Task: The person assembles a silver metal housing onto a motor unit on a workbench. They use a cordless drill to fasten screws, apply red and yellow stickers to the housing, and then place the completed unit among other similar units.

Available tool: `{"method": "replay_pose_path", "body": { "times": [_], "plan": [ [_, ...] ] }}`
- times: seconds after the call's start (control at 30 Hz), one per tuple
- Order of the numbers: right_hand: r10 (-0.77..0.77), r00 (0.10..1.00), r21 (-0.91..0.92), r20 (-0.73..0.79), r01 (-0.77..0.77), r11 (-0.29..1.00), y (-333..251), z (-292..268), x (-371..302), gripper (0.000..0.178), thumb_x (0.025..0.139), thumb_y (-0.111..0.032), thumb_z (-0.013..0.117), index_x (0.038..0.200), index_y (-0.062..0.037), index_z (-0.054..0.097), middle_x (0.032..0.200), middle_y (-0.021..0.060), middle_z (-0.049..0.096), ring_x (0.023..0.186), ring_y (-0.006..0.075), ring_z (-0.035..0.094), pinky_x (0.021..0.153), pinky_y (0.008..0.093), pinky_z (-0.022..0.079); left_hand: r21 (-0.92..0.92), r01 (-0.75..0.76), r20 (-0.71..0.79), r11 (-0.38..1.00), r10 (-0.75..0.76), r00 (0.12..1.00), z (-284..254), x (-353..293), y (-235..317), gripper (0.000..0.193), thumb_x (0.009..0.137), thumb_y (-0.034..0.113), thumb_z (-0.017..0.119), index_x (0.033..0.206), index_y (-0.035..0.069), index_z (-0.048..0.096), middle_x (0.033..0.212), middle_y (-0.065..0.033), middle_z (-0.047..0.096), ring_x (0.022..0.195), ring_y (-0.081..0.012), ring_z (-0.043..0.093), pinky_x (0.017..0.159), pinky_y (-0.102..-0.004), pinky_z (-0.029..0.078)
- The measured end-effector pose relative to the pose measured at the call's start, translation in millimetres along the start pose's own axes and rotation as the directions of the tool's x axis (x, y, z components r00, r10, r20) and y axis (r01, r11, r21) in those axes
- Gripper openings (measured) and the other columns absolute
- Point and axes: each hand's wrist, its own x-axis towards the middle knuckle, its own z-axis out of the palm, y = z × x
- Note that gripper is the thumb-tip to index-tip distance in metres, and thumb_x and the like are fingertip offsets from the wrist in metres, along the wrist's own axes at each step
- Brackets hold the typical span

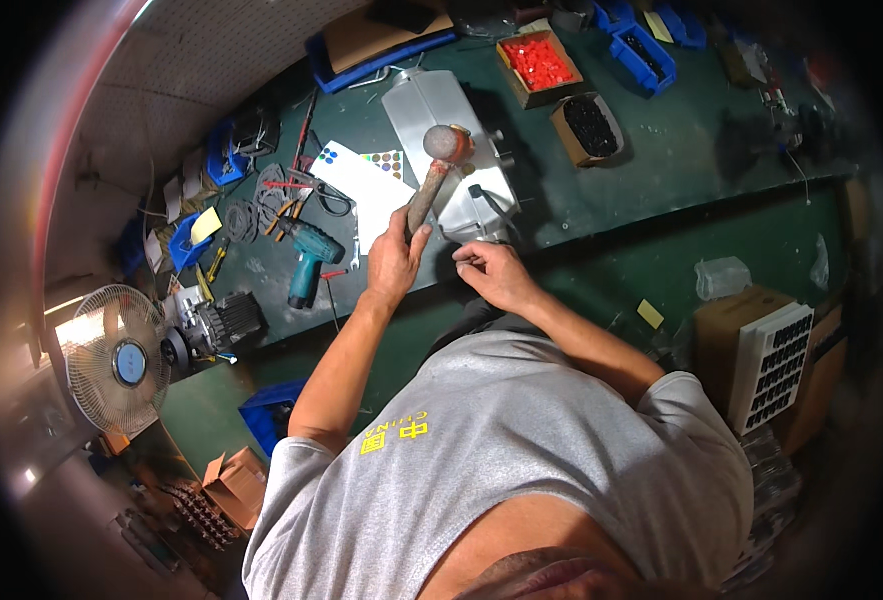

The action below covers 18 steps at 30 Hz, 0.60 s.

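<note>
My left hand (394, 262) is wrapped round the wooden handle of a hammer (425, 203). The hammer's rounded head is raised over a silver metal housing (422, 108), which lies lengthwise on the bench. At the near end of that housing, by the bench's front edge, my right hand (500, 277) has its fingers curled together. Whatever they pinch there, if anything, is too small or hidden to name. A dark lever-like part (492, 203) sticks out near the housing's near end. Left of the housing lie white paper sheets (362, 187), one beside round coloured stickers.
Left on the green bench (602, 215) are a teal cordless drill (311, 262), a small wrench (356, 254), cables and a motor (224, 322). Boxes of red parts (540, 62) and black parts (590, 130) stand right. A fan (120, 362) is at far left, cartons (737, 320) at lower right.
</note>
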Motion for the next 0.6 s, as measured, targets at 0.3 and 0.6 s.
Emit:
{"method": "replay_pose_path", "body": {
  "times": [0.3, 0.6],
  "plan": [
    [0.027, 1.000, -0.005, -0.015, -0.027, 1.000, 0, -15, 4, 0.021, 0.089, -0.007, 0.067, 0.105, 0.0060, 0.069, 0.094, 0.0149, 0.075, 0.088, 0.0196, 0.073, 0.081, 0.0322, 0.057, -0.059, -0.030, -0.066, 0.998, 0.026, 0.997, -3, -3, 17, 0.040, 0.099, 0.028, 0.065, 0.132, 0.010, 0.052, 0.083, -0.0254, 0.069, 0.080, -0.0475, 0.068, 0.069, -0.0514, 0.052],
    [0.020, 1.000, -0.028, -0.010, -0.021, 0.999, -3, -15, 3, 0.020, 0.089, -0.007, 0.067, 0.104, 0.0065, 0.069, 0.092, 0.0155, 0.075, 0.087, 0.0199, 0.073, 0.080, 0.0324, 0.057, 0.006, -0.018, -0.074, 1.000, 0.018, 0.997, -6, -1, 23, 0.042, 0.099, 0.025, 0.065, 0.135, 0.009, 0.051, 0.087, -0.0238, 0.069, 0.078, -0.0432, 0.070, 0.066, -0.0462, 0.054]
  ]
}}
